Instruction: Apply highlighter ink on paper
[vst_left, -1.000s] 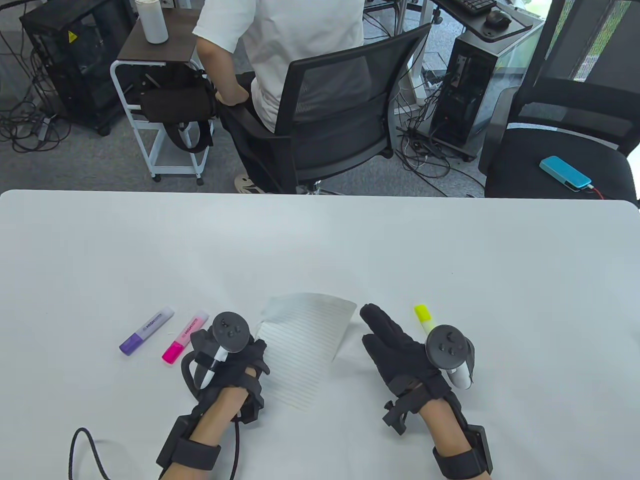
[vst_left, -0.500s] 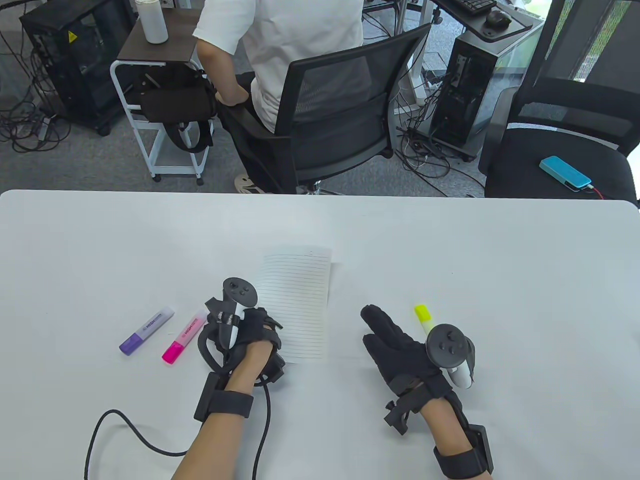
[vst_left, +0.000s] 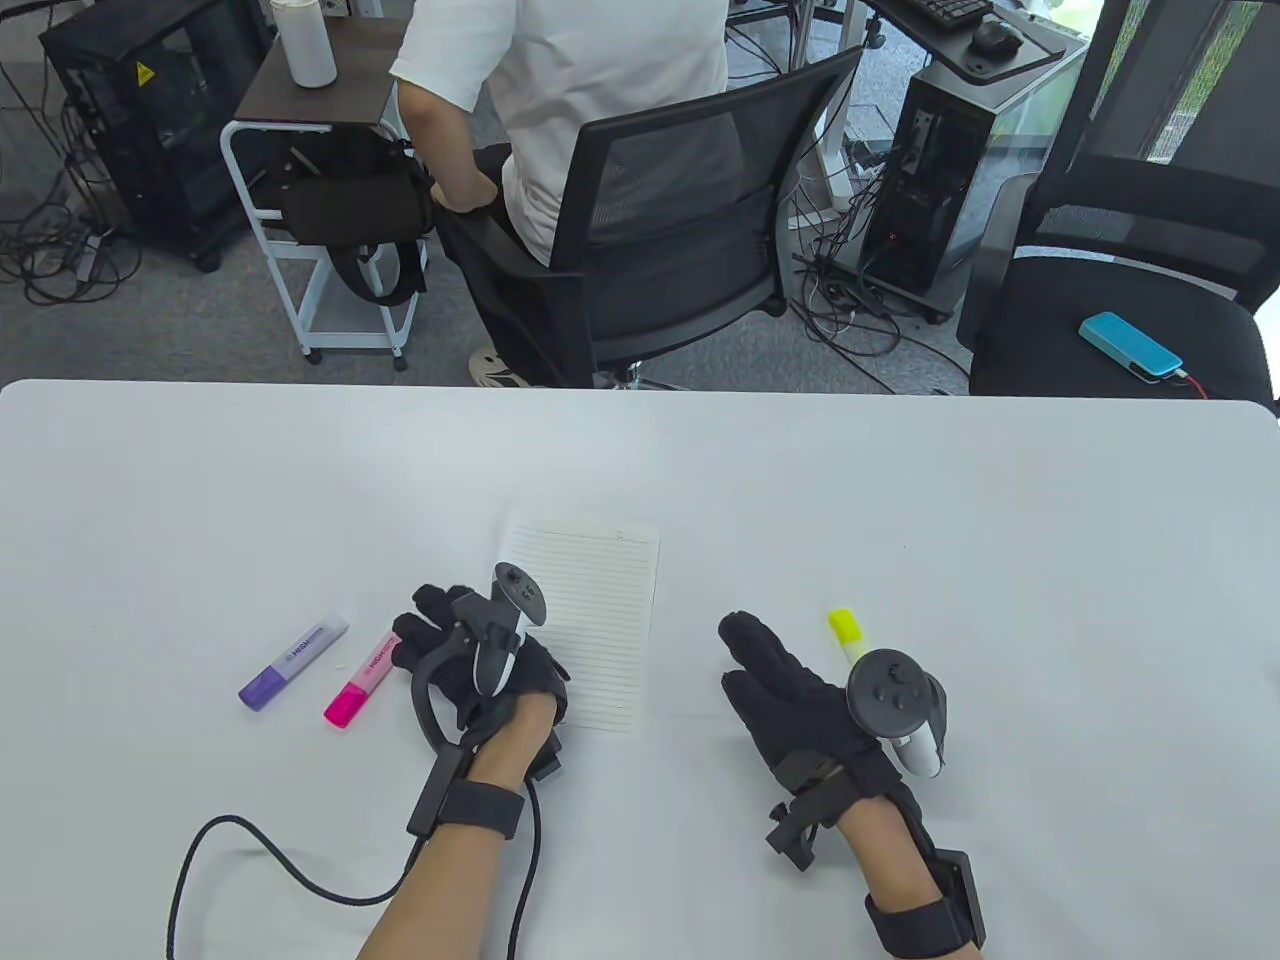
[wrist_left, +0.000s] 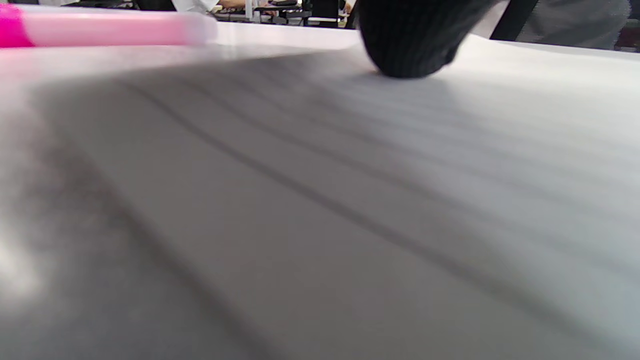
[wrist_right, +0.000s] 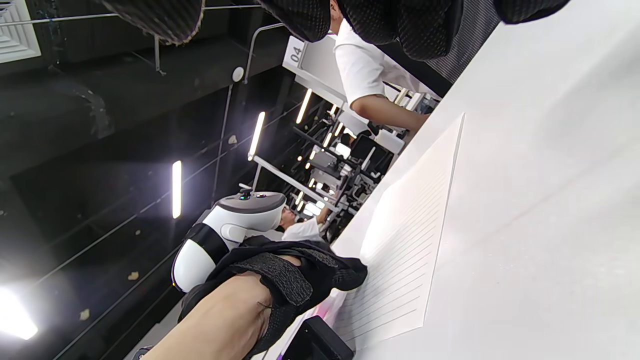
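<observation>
lined paper flat on white table, centre, unmarked — no ink visible. your left hand lies on paper's left edge, fingers spread flat, gripping nothing. your right hand rests on table right of paper, fingers straight, empty. yellow highlighter lies just beside right hand (partly hidden by tracker). pink highlighter and purple highlighter lie left of left hand, caps on. judgement: early stage — paper placed; picking, uncapping, stroking all remain.
</observation>
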